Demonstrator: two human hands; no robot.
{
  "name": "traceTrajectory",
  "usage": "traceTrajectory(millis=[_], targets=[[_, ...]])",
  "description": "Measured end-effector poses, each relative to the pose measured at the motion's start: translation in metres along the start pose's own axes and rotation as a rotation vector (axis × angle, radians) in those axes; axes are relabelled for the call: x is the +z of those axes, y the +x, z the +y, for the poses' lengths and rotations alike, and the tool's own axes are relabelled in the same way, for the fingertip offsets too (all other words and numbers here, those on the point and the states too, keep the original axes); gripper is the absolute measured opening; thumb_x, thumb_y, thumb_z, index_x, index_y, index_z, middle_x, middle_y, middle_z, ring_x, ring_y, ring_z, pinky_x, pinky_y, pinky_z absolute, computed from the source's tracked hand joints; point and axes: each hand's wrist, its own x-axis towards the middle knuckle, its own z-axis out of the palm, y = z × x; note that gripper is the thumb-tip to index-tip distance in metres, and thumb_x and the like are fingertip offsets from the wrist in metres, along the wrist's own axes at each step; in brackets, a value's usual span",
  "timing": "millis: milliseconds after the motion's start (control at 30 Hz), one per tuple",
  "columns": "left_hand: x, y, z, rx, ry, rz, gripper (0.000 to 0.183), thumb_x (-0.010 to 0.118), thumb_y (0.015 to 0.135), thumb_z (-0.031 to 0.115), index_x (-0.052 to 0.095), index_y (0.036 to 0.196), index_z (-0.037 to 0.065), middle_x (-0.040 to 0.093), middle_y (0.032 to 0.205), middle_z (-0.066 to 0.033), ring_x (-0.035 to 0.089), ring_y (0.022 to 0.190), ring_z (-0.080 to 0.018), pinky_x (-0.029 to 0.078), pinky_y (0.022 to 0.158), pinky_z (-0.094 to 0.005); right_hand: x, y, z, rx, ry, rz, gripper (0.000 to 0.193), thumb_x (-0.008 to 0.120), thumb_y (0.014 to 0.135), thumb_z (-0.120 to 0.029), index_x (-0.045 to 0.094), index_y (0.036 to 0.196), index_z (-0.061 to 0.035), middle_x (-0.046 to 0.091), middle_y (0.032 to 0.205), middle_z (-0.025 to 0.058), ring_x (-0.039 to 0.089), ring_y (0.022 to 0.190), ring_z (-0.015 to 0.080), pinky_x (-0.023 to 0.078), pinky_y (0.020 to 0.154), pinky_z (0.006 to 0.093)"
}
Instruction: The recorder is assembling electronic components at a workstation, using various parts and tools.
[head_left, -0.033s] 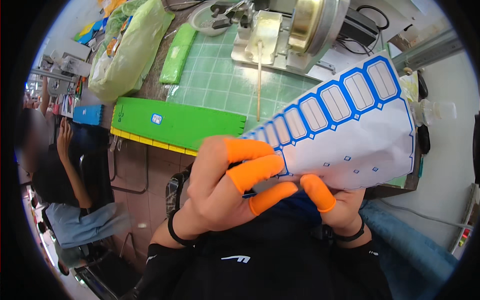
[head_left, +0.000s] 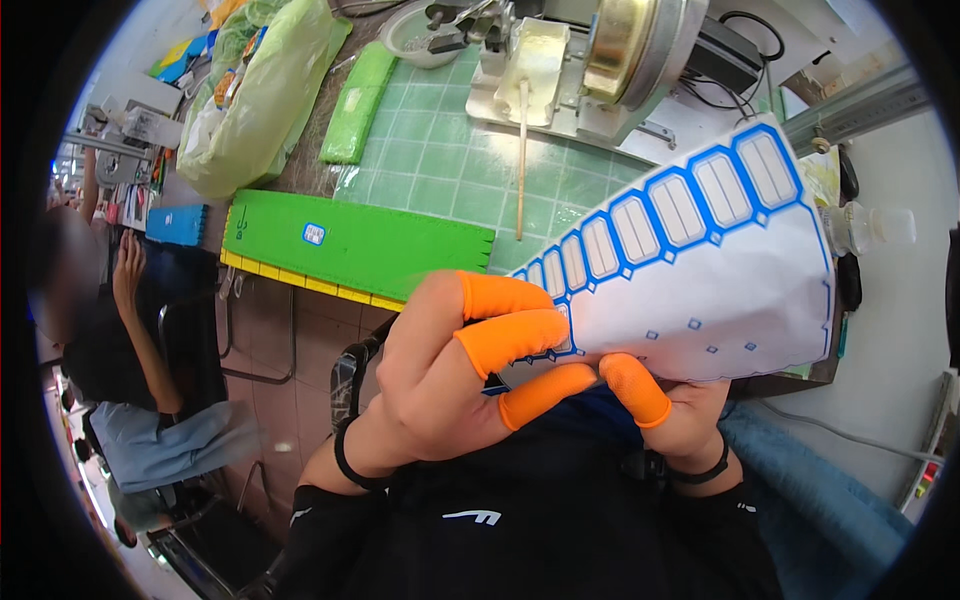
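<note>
Blue-bordered white paper label sheet (head_left: 720,270), right of frame centre: grasped by right hand (head_left: 680,412), orange-capped thumb up front, probably so floppy paper was steadied. Orange-capped left hand (head_left: 445,350) was curled over left end; real pinch couldn't be told, tbh.

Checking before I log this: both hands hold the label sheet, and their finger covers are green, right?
Not green: the head view shows orange finger covers. The left hand and right hand do both hold the label sheet.

Label sheet (head_left: 735,270) is smooth paper; finger cots (head_left: 510,340), matt rubber; machine (head_left: 602,70), v. shiny metal; bag (head_left: 265,115), plas. w/ sheen.
</note>
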Motion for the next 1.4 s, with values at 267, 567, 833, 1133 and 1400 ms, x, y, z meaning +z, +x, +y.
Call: traceTrajectory(millis=[267, 567, 833, 1133, 1400], targets=[[-0.002, 0.002, -0.012, -0.123, -0.419, -0.088, 0.033, 0.089, 0.070, 0.006, 0.069, 0.096, 0.003, 0.072, 0.091, -0.0131, 0.070, 0.079, -0.0235, 0.052, 0.067, -0.0277, -0.006, 0.007, 0.009, -0.211, -0.190, -0.221, 0.038, 0.078, 0.078, 0.009, 0.066, 0.114, 0.0040, 0.071, 0.105, 0.0151, 0.071, 0.094, 0.0237, 0.057, 0.084, 0.0349], [-0.020, 0.003, -0.019, -0.188, -0.548, -0.175, 0.018, 0.077, 0.077, -0.001, 0.069, 0.093, -0.001, 0.072, 0.088, -0.0152, 0.069, 0.077, -0.0219, 0.052, 0.067, -0.0289, -0.012, -0.001, 0.006, -0.336, -0.543, -0.336, 0.048, 0.081, 0.076, 0.008, 0.062, 0.120, 0.0016, 0.069, 0.113, 0.0152, 0.069, 0.102, 0.0256, 0.057, 0.089, 0.0384], [-0.084, -0.047, -0.049, -0.570, -0.039, 0.304, 0.008, 0.071, 0.086, -0.001, 0.065, 0.091, -0.004, 0.065, 0.096, -0.0136, 0.065, 0.085, -0.0200, 0.050, 0.078, -0.0288, -0.027, -0.030, 0.030, -0.236, -0.195, -0.036, 0.053, 0.088, 0.073, -0.005, 0.063, 0.120, -0.0002, 0.068, 0.115, 0.0133, 0.068, 0.102, 0.0226, 0.056, 0.090, 0.0368], [-0.085, -0.043, -0.094, -0.343, 0.759, 0.188, 0.012, 0.074, 0.077, -0.004, 0.063, 0.082, -0.005, 0.062, 0.115, -0.0147, 0.067, 0.098, -0.0289, 0.053, 0.083, -0.0361, -0.015, -0.017, 0.033, -0.177, -0.214, -0.094, 0.043, 0.086, 0.076, -0.005, 0.068, 0.115, -0.0003, 0.071, 0.110, 0.0108, 0.068, 0.098, 0.0190, 0.054, 0.090, 0.0313], [-0.076, -0.035, -0.105, -0.453, 0.726, 0.101, 0.012, 0.072, 0.075, -0.003, 0.061, 0.079, -0.003, 0.066, 0.104, -0.0130, 0.067, 0.090, -0.0311, 0.052, 0.078, -0.0380, -0.013, -0.013, 0.035, -0.170, -0.164, -0.046, 0.036, 0.083, 0.079, -0.002, 0.069, 0.112, 0.0003, 0.071, 0.109, 0.0111, 0.069, 0.095, 0.0197, 0.054, 0.087, 0.0302]])
